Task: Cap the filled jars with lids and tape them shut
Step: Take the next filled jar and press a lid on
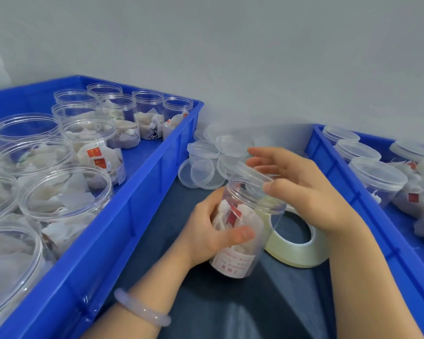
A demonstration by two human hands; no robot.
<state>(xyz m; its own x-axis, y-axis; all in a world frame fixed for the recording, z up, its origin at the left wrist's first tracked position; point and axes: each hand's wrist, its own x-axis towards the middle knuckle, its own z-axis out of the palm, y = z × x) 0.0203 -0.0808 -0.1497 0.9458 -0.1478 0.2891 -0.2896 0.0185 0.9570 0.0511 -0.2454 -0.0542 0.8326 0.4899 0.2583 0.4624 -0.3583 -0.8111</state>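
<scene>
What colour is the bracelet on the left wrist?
The bracelet is a pale, milky lilac; the head view, the only one, shows it.

Small packing wkshop: blue crates w/ filled jars, loose lids, tape roll.

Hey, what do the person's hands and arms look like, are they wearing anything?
Both arms are bare, with no sleeves or gloves in view. The left hand and right hand show no rings. A smooth, pale, milky bangle circles the left wrist.

left bin — open jars | right bin — capped jars | between: tape
</scene>
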